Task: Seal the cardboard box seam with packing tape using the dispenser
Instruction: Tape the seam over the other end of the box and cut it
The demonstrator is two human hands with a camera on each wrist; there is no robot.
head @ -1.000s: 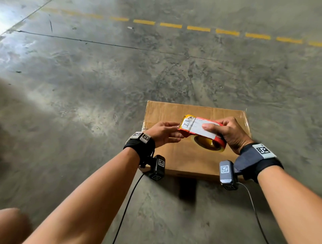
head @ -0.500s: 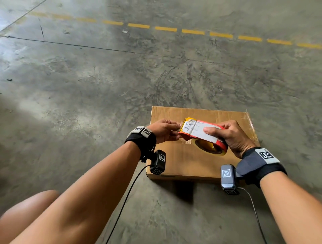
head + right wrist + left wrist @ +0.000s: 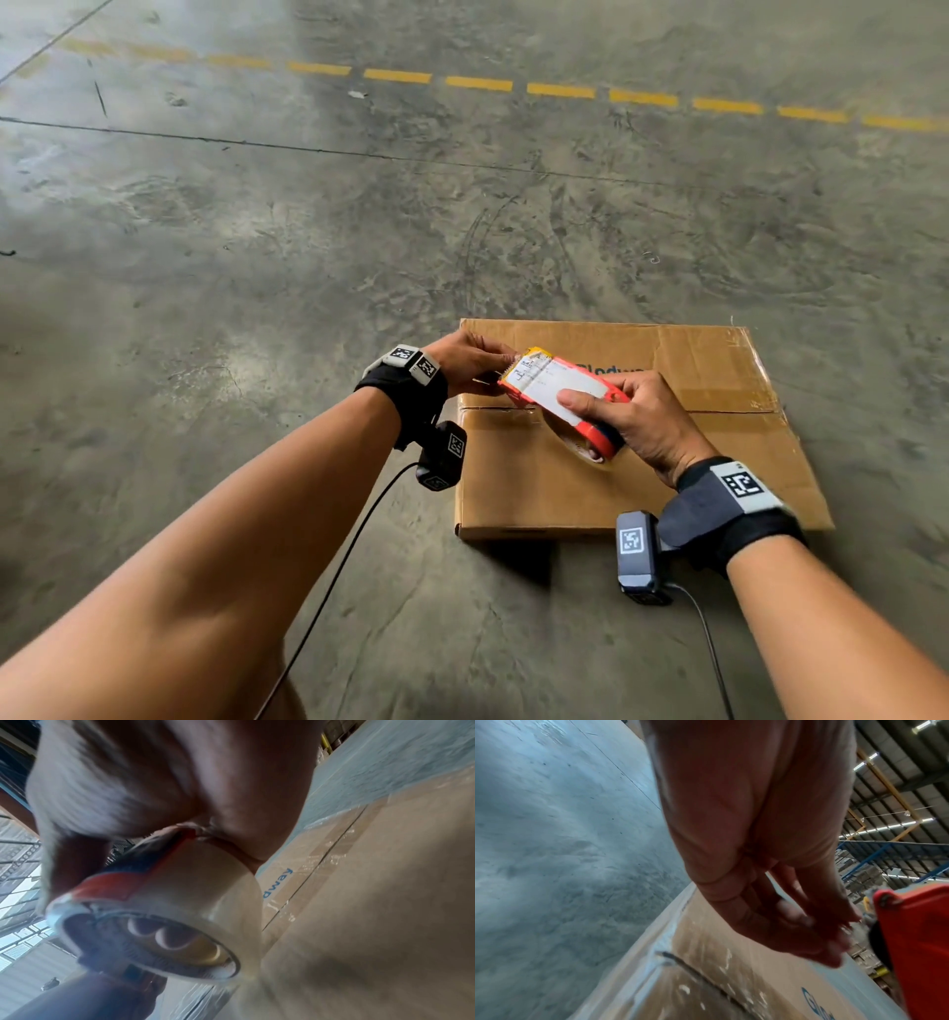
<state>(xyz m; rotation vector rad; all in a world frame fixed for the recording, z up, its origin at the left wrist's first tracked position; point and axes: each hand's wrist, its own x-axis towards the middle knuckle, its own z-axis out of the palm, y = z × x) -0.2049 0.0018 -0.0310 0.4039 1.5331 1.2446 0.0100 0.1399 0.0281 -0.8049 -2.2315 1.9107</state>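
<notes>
A flat brown cardboard box (image 3: 719,452) lies on the concrete floor, its seam (image 3: 729,412) running left to right across the top. My right hand (image 3: 624,419) grips a red tape dispenser (image 3: 560,383) with a clear tape roll (image 3: 205,902), held just above the box near the seam's left end; two fingertips (image 3: 154,933) show inside the roll's core. My left hand (image 3: 475,360) pinches at the dispenser's front end with bunched fingers (image 3: 834,939). What lies between those fingertips is too blurred to make out. The box seam (image 3: 706,981) and the dispenser (image 3: 916,943) also appear in the left wrist view.
Bare concrete floor (image 3: 257,257) surrounds the box. A dashed yellow line (image 3: 477,82) crosses the floor far behind it. Camera cables (image 3: 328,580) trail from both wrists. Blue warehouse racking (image 3: 885,858) stands in the distance.
The view has shifted so the box sits further right and lower. Both hands stay together on the dispenser and have dropped closer to the seam's left end.
</notes>
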